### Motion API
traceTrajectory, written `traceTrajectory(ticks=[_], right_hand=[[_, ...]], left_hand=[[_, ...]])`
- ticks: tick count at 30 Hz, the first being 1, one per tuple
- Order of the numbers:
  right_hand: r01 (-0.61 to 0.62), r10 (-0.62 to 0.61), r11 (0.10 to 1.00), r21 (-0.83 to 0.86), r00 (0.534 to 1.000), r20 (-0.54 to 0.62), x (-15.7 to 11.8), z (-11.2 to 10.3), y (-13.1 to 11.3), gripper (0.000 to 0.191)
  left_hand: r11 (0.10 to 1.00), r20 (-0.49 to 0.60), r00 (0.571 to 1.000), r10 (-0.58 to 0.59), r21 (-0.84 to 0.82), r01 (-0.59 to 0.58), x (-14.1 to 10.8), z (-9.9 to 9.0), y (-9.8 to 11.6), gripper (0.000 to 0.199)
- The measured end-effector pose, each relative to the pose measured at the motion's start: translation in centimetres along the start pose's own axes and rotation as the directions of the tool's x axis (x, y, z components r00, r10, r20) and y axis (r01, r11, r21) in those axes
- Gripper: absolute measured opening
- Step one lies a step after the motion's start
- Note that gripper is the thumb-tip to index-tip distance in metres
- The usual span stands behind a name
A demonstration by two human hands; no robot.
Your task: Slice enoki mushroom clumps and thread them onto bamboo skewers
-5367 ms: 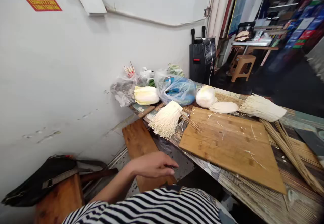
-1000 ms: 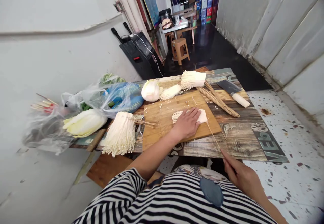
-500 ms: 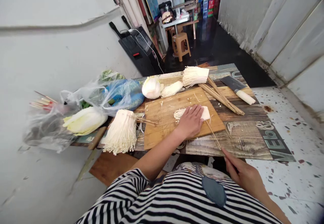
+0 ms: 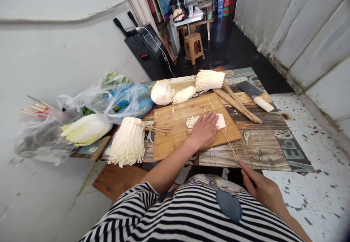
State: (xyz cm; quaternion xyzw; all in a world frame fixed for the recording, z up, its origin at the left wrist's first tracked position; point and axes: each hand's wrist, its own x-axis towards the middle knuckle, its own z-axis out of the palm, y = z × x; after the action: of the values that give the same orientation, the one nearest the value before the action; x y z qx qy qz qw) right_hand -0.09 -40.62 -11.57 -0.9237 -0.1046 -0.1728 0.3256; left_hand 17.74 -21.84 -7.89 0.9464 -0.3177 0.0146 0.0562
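My left hand [image 4: 205, 129] lies flat over a small bunch of enoki mushrooms [image 4: 221, 121], pressing it onto the wooden cutting board [image 4: 171, 145]. The bunch's cut base sticks out to the right of the fingers, and its caps show on the left. Between thumb and fingers, my right hand [image 4: 262, 188] pinches a thin bamboo skewer [image 4: 230, 144] near its lower end. The skewer slants up to the base of the bunch; whether its tip is inside I cannot tell. Left of the board rests a larger enoki bunch [image 4: 128, 141] with several skewers [image 4: 157, 128] through its base.
Behind the board are a round pale cabbage [image 4: 161, 93], a small enoki piece [image 4: 184, 94] and another enoki bunch [image 4: 210, 80]. Loose skewers [image 4: 237, 104] and a cleaver [image 4: 250, 88] lie to the right. Plastic bags and a napa cabbage [image 4: 86, 129] occupy the left end.
The view has shifted slightly, so everything sits a little further left. Both hands keep their places on the enoki bunch and the skewer.
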Motion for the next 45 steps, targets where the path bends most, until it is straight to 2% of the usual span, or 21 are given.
traceTrajectory(ticks=[4,18,27,34,42,45], right_hand=[[-0.019,0.019,1.0,0.004,1.0,0.021,-0.1,0.2,0.2,0.038],[0.087,-0.09,0.993,-0.077,0.996,-0.027,-0.7,1.0,0.7,0.039],[0.135,-0.141,0.985,-0.109,0.989,-0.044,-0.1,1.1,0.3,0.036],[0.127,-0.133,0.987,-0.1,0.989,-0.061,0.4,1.2,-0.6,0.04],[0.092,-0.098,0.993,-0.069,0.991,-0.087,0.1,2.6,-0.2,0.041],[0.082,-0.09,0.994,-0.072,0.99,-0.109,-0.1,2.9,-0.2,0.045]], left_hand=[[1.0,0.002,1.0,-0.002,0.012,0.002,0.0,0.0,0.0,0.052],[0.999,-0.002,1.0,-0.008,0.046,0.008,-0.1,-0.3,0.2,0.051],[0.999,-0.017,1.0,-0.002,0.04,0.003,-0.1,-0.2,0.2,0.051],[0.999,-0.017,1.0,0.003,0.047,-0.002,0.0,-0.3,0.2,0.05],[0.998,-0.032,0.999,0.01,0.07,-0.008,0.1,-0.3,0.2,0.048],[0.994,-0.087,0.996,0.031,0.111,-0.021,-0.5,-0.7,0.5,0.048]])
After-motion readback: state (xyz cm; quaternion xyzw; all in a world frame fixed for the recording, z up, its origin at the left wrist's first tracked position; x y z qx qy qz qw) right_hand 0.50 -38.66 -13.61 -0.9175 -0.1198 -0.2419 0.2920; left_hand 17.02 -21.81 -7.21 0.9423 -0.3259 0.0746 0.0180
